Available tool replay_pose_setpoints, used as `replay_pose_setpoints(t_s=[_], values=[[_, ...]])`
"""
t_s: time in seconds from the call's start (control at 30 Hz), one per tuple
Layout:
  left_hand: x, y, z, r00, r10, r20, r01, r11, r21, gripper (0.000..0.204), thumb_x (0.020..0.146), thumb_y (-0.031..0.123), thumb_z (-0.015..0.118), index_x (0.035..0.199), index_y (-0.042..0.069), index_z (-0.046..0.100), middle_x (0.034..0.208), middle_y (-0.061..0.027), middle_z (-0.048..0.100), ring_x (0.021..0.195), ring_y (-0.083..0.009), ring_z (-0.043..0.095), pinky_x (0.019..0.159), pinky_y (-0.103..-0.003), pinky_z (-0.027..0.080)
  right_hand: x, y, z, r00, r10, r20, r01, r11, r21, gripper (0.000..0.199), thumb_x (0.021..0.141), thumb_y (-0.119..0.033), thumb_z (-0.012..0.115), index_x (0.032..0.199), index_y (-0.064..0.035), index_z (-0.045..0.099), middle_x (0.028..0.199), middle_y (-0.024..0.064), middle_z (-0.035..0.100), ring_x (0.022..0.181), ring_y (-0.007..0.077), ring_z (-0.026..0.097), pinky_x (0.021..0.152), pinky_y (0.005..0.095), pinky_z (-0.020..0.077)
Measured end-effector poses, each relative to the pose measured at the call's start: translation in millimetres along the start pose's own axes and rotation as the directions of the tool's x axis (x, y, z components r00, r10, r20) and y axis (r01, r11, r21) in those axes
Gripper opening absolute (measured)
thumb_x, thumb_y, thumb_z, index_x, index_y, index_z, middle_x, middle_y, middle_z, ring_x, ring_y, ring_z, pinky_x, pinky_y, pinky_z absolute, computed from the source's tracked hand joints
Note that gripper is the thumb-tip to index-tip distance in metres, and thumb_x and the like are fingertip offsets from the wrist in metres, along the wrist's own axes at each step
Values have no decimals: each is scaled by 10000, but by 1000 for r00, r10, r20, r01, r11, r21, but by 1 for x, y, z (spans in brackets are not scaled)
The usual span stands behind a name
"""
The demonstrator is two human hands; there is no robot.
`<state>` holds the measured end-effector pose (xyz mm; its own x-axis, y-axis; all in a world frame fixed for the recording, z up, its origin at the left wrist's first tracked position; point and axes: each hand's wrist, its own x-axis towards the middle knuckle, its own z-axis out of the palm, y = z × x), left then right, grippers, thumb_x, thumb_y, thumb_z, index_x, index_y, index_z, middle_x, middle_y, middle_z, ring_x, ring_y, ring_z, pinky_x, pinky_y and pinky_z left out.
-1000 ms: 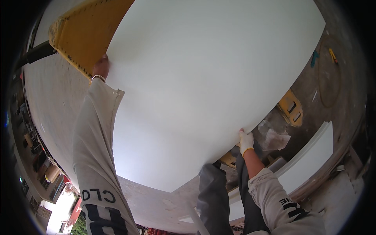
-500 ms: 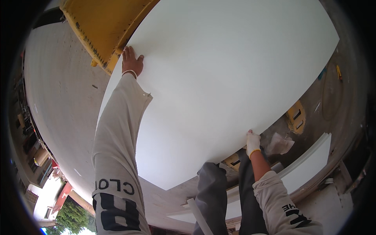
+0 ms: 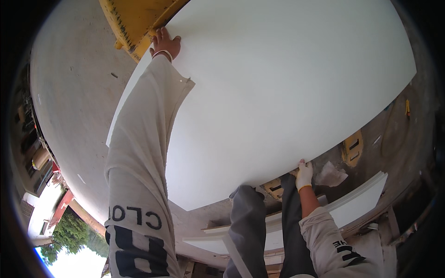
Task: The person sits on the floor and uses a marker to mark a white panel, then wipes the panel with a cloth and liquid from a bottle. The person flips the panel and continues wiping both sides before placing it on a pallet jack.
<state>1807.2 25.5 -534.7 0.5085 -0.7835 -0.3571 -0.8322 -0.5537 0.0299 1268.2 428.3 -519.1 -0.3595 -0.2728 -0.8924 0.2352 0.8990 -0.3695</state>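
A large white board (image 3: 278, 88) fills the middle of the view, slanting from near my legs to the far side. My left hand (image 3: 166, 45), bare with a pale band at the wrist, lies on the board near its far left edge. Its fingers are spread beside a yellow metal frame (image 3: 139, 23). My right hand (image 3: 304, 175), in a white glove with a yellow cuff, is closed on the board's near right edge. The thumb shows at the edge; the other fingers are mostly hidden.
My grey-trousered legs (image 3: 248, 222) stand close to the near edge. Several white strips or panels (image 3: 359, 199) lie low at the right. Yellow slotted metal pieces (image 3: 353, 148) and a crumpled pale sheet (image 3: 331, 174) are on the concrete floor (image 3: 74, 102) or close to it.
The view has shifted, so the yellow frame, the board's near corner and my left hand appear higher. Both hands keep their places on the board, as far as I can tell.
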Motion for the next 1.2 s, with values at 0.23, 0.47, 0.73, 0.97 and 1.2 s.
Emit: replay_pose_setpoints(t_s=[0.23,0.47,0.73,0.97,1.2], values=[[-255,-57,92,971,240,3,-239,968,-74,726,1017,244,517,1598,10,150,1684,-188,102,1562,-352,72,1251,-489,117,27,1,-55,991,41,125,-45,999,29,244,1026,-18,388,1195,-3,564,1071,68,579,970,292,681,819,468,625],[-577,-133,149,722,-194,664,307,950,-57,876,920,222,631,1601,14,121,1669,-257,65,1551,-397,90,1246,-471,165,11,-20,-37,988,50,149,-31,991,-128,318,989,82,449,1251,8,615,1028,46,596,890,196,690,721,337,655],[-672,-83,192,689,-411,597,516,857,-5,1017,810,202,684,1592,-28,76,1670,-258,54,1560,-365,88,1253,-442,172,8,-12,-32,992,-23,121,53,965,-256,319,1002,66,438,1278,17,591,1024,35,549,867,173,665,735,344,654],[-698,-83,192,721,-331,608,336,935,111,886,867,121,565,1608,13,90,1689,-197,52,1574,-310,33,1268,-468,73,-22,8,-21,968,-173,184,231,901,-368,248,991,43,481,1204,29,608,1067,77,646,866,134,672,699,244,615],[-731,-125,195,753,-140,643,157,987,32,822,900,159,518,1615,43,129,1701,-138,42,1578,-269,1,1262,-515,32,-75,-17,-73,456,-752,476,556,-177,-812,651,813,-2,676,1434,-108,511,1444,186,520,1351,344,485,1106,443,421]])
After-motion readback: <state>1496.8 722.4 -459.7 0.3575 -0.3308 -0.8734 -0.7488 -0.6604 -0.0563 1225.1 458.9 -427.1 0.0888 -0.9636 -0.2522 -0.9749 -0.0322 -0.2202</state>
